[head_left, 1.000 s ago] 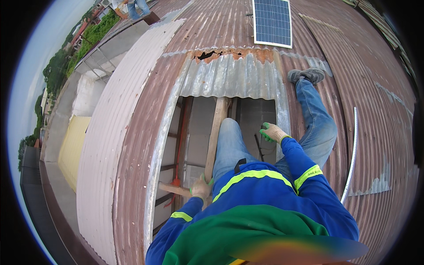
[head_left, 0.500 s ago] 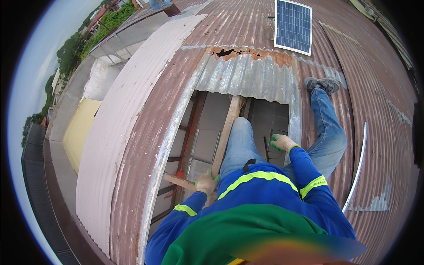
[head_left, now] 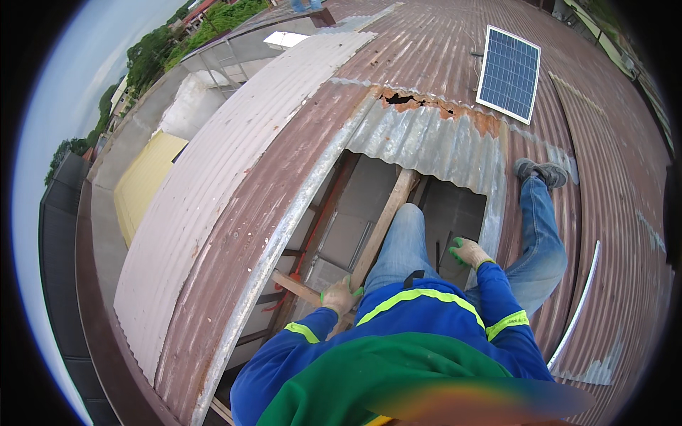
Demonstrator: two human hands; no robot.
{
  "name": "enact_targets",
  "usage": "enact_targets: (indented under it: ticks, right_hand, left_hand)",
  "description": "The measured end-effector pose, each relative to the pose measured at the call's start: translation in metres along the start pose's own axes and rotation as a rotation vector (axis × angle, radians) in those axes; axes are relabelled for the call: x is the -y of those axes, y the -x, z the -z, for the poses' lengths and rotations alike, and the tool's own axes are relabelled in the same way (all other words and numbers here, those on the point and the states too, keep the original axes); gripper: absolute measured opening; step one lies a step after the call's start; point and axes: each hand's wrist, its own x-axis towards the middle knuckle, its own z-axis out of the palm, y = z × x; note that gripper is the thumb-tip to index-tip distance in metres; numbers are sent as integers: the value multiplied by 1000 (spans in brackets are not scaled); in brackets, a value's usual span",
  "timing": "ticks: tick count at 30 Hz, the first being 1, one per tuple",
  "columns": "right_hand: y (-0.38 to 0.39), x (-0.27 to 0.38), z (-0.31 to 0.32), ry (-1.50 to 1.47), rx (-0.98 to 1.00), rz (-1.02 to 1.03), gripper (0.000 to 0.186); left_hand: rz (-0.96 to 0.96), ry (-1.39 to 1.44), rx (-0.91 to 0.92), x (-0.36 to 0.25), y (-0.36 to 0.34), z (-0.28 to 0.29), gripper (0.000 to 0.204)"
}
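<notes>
My left hand [head_left: 341, 295], in a pale glove with green fingertips, grips the wooden beam [head_left: 383, 227] where a shorter crosspiece [head_left: 295, 286] meets it. The beam runs up through a roof opening, beside my bent knee. My right hand [head_left: 471, 253], gloved the same way, hovers by the right side of the opening with loosely curled, parted fingers and nothing visible in them. Close to its fingertips, a thin dark rod [head_left: 449, 250] shows against the grey surface below. A rusted, wavy metal sheet [head_left: 433, 145] borders the opening's far end.
Brown corrugated roofing [head_left: 426, 53] surrounds the opening, with a jagged rust hole [head_left: 401, 99] above it. A solar panel [head_left: 509, 74] lies at the upper right. My shoe [head_left: 541, 172] rests on the right-hand sheets. A long pale strip [head_left: 579, 305] lies farther right. Orange cord [head_left: 297, 263] hangs inside.
The whole view has turned and shifted, so the roof and panel appear farther right and tilted. Both hands keep nearly the same places relative to the opening.
</notes>
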Motion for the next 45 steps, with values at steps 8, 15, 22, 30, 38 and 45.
enact_targets:
  ticks: [8,15,22,30,38,45]
  right_hand:
    - [-2,-1,-1,-1,3,-1,46]
    - [-10,-10,-6,43,-23,38,50]
    - [-10,-10,-5,124,-30,56,50]
    - [-7,-6,-4,58,-8,35,48]
    - [-3,-2,-2,7,-10,-8,45]
    - [-7,-5,-2,48,8,20,45]
  left_hand:
    - [1,-8,-1,1,-1,-1,73]
    - [-9,1,12,5,-7,-8,80]
    - [1,-38,28,2,-6,-2,85]
    - [4,-19,37,3,-8,-5,84]
    - [-3,3,23,4,-7,-7,83]
    - [-18,-12,5,4,-7,-8,80]
